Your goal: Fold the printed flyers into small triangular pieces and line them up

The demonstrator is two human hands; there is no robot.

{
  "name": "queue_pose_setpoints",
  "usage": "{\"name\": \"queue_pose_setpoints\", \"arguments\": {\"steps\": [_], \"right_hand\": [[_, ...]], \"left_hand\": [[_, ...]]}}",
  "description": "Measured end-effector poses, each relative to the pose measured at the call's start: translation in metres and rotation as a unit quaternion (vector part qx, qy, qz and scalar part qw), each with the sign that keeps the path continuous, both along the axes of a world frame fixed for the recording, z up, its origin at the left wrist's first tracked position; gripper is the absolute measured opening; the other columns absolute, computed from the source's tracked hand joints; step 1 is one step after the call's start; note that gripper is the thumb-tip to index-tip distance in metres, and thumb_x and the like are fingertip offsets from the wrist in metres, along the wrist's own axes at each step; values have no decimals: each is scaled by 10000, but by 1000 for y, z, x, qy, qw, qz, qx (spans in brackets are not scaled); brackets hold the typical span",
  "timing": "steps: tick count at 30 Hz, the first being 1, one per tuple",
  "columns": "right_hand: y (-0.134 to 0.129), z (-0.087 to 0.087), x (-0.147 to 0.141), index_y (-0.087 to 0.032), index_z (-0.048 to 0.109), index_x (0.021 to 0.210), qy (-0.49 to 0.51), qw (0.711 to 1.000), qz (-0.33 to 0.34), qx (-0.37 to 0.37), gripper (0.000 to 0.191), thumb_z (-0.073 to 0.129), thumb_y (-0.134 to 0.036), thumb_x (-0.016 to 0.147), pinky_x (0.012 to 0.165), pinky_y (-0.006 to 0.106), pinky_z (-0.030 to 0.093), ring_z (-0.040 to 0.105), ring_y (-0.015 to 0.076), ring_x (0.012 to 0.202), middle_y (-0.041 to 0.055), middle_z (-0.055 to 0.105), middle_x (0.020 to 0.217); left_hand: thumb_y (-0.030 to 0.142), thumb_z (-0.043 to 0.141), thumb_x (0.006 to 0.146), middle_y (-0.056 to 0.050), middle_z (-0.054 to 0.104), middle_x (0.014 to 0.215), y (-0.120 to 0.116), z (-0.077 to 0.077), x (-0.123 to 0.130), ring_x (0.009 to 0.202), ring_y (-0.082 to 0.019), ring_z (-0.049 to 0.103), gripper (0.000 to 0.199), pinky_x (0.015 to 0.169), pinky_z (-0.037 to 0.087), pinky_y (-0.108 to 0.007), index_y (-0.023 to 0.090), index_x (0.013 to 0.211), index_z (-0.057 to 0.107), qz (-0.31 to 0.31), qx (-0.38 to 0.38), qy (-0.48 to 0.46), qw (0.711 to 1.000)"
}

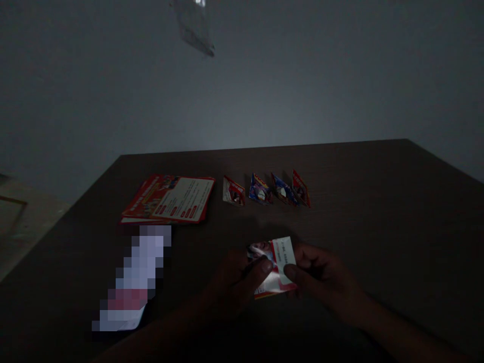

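Observation:
Over the near middle of the table, both hands grip a small glossy printed card (282,259) with a picture on its left part and white, red and yellow areas. My left hand (238,277) pinches its left side, thumb on top. On the right edge, my right hand (325,277) is closed with its thumb pressed on the face. The fingers beneath the card are mostly hidden. Beyond the hands, a row of several folded printed cards stands on the table: a red and white one (233,193), blue ones (283,190) and a red one (301,189).
A stack of red and white printed sheets (189,199) lies at the left of the brown table (378,201). In front of it is a lit phone (134,277), its screen blurred out. A grey wall (302,75) rises behind, with a clear plastic pouch (192,25) on it.

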State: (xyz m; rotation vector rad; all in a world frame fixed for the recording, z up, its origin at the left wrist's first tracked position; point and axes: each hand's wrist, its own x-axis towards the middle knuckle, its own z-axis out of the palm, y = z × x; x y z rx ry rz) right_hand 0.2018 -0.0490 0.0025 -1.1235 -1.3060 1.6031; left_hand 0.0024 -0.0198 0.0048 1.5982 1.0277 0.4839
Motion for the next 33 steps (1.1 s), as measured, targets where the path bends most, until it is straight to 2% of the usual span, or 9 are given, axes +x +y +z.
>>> {"name": "queue_pose_setpoints", "arguments": {"steps": [3, 8, 11, 14, 16, 20, 25, 29, 33], "right_hand": [[0, 0, -1, -173, 542, 739, 5, 1000, -8, -7, 261, 606, -402, 846, 474, 192, 416, 548, 82, 504, -22, 603, 596], [0, 3, -1, -164, 543, 758, -10, 1000, -14, -12, 276, 601, -419, 847, 472, 192, 406, 546, 83, 501, -20, 607, 595], [-1, 4, -2, -163, 544, 751, -15, 1000, -20, -13, 293, 605, -436, 839, 469, 195, 389, 505, 75, 469, -37, 571, 546], [-1, 3, -1, -166, 548, 736, -15, 999, -31, 0, 284, 612, -422, 839, 464, 195, 362, 466, 70, 455, -51, 538, 517], [-2, 2, 0, -165, 559, 752, -17, 999, -37, 5, 265, 613, -408, 843, 466, 195, 355, 457, 69, 459, -53, 527, 522], [-2, -1, 1, -165, 564, 771, -11, 999, -45, 2, 253, 613, -402, 843, 442, 193, 316, 405, 63, 446, -68, 475, 517], [-2, 1, 1, -166, 554, 771, -13, 999, -42, 8, 256, 597, -404, 854, 439, 204, 282, 364, 67, 448, -74, 443, 502], [0, 2, 0, -167, 557, 765, -15, 999, -40, 9, 262, 597, -412, 851, 439, 205, 281, 368, 67, 443, -71, 459, 497], [1, 3, -2, -167, 554, 753, -10, 999, -34, 14, 271, 602, -417, 844, 435, 199, 304, 392, 64, 439, -64, 479, 517]], "left_hand": [[514, 387, 904, -36, 637, 755, -1, 4, 0, 693, -165, 558, 460, 594, 415, -224, 141, 866, 655, -17, 8, 2, 1000], [449, 393, 917, -52, 659, 887, -2, 4, 2, 765, -183, 583, 387, 699, 441, -254, 162, 996, 640, 14, 26, 35, 999], [506, 387, 901, -55, 625, 791, -1, 1, 1, 691, -178, 549, 453, 617, 419, -256, 130, 945, 636, 17, 15, 59, 998], [557, 368, 893, -21, 571, 705, -1, 0, -1, 615, -141, 493, 505, 539, 375, -227, 126, 917, 629, -5, -11, 30, 999], [574, 378, 885, 1, 532, 666, -2, 0, -1, 565, -116, 453, 506, 495, 341, -208, 131, 919, 621, -20, -22, 15, 999], [562, 402, 881, 20, 495, 620, -5, 1, 0, 496, -97, 416, 465, 437, 297, -200, 143, 958, 589, -3, -37, 17, 999], [567, 404, 878, 47, 429, 541, -3, 0, 1, 438, -80, 376, 454, 410, 281, -194, 143, 835, 564, -18, -74, -28, 997], [566, 448, 859, 41, 456, 548, -1, -1, 0, 444, -73, 409, 452, 415, 299, -182, 132, 795, 558, -44, -104, -54, 992], [465, 526, 852, 15, 553, 664, -2, 2, 1, 501, -76, 492, 319, 459, 379, -174, 149, 863, 568, -61, -113, -68, 989]]}}
